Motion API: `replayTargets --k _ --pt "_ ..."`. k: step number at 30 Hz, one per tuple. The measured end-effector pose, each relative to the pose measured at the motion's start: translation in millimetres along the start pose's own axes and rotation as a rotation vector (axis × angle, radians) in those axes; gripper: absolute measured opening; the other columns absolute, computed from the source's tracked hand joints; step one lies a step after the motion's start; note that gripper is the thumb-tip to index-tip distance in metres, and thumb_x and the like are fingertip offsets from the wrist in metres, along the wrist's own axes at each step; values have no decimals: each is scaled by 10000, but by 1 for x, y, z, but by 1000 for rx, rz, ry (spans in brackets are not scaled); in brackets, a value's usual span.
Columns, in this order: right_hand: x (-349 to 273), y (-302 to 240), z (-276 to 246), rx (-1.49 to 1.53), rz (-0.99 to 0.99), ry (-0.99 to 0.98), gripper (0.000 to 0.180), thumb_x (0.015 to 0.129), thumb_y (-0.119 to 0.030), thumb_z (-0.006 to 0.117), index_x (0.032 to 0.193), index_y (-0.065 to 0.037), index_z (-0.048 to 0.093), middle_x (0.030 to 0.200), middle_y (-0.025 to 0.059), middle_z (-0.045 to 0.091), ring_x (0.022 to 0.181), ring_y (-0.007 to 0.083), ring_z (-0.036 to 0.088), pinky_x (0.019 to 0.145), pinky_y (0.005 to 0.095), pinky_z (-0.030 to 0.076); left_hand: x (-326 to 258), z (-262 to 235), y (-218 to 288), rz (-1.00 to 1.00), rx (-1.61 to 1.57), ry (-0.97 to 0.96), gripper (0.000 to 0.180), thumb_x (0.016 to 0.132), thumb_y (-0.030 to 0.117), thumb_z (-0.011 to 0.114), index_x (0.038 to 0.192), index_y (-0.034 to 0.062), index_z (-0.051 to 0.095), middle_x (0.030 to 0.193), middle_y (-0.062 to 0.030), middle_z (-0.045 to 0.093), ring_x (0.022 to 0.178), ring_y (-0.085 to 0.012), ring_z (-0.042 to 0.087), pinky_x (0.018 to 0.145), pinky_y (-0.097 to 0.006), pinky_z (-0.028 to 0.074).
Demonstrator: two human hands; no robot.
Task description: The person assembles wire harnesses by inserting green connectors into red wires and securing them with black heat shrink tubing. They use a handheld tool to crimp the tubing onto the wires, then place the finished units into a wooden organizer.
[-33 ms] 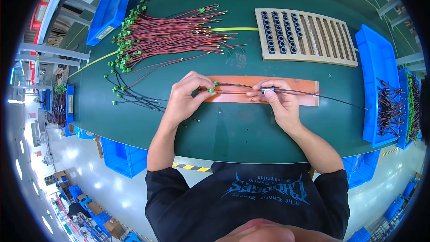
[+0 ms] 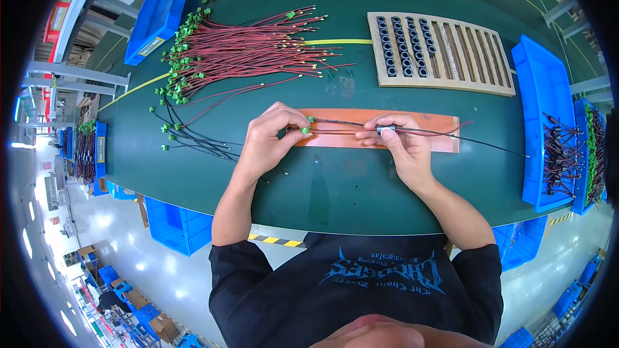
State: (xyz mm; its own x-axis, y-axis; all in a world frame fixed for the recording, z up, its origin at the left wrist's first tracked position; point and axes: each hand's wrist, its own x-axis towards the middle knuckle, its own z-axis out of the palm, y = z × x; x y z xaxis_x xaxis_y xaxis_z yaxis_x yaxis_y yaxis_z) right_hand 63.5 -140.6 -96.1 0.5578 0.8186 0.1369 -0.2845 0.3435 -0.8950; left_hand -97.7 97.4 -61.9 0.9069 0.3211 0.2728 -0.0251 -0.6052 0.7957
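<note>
My left hand point(image 2: 274, 135) pinches a small green connector point(image 2: 305, 131) at the end of a red wire. A second green connector point(image 2: 311, 120), on a black wire point(image 2: 338, 121), lies beside those fingertips. My right hand point(image 2: 405, 148) is closed on a short dark cylinder like a ferrite core point(image 2: 387, 129), with the thumb on its near side. The red and black wires run from the connectors to the core and come out on its right. The red wire's free end point(image 2: 461, 130) curls upward, while the black wire stretches farther right. Beneath both hands lies an orange strip point(image 2: 374, 140).
Red wires point(image 2: 251, 51) with green connectors are spread at the far left, black wires point(image 2: 200, 142) nearer. A slotted wooden rack point(image 2: 445, 82) holds several dark cores. A blue bin point(image 2: 538, 116) with wire assemblies stands right; another blue bin point(image 2: 161, 13) sits far left.
The red wire's free end right of the core has shifted slightly to the right and bends upward more. Both hands stay in nearly the same place with the same grips.
</note>
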Motion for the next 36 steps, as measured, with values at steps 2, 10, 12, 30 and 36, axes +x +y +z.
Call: replayTargets --k 2,10,12,30,36 --pt "0 0 0 -13 2 0 178 1081 -66 526 1247 -6 545 1228 173 646 1126 286 700 936 366 584 0 5 -1 -7 6 35 161 773 -61 806 908 -7 736 896 -86 755 810 -191 660 683 -299 544" --pt "1 1 0 -36 -16 12 175 1082 -72 526 1237 6 549 1211 168 649 1104 269 703 921 353 583 -1 8 6 -107 60 35 168 740 -43 839 882 -2 757 890 -83 750 850 -198 674 727 -317 567" --pt "1 2 0 -46 -18 15 177 1082 -72 526 1238 9 548 1206 167 650 1088 263 703 921 355 584 2 9 10 -62 84 71 169 736 -38 845 876 -4 758 911 -86 751 880 -210 682 751 -324 573" --pt "20 -5 8 -546 126 -35 182 1038 -78 613 1202 -1 584 848 93 717 682 144 682 605 294 535 6 4 34 386 343 95 307 769 18 785 1063 67 715 1170 -92 704 1026 -248 638 851 -391 516" --pt "17 1 2 -925 -176 -113 203 986 -117 694 1132 5 624 836 145 722 679 215 714 626 346 568 36 26 83 802 929 -116 382 805 147 687 1161 9 691 1104 -64 681 956 -202 625 773 -337 495"
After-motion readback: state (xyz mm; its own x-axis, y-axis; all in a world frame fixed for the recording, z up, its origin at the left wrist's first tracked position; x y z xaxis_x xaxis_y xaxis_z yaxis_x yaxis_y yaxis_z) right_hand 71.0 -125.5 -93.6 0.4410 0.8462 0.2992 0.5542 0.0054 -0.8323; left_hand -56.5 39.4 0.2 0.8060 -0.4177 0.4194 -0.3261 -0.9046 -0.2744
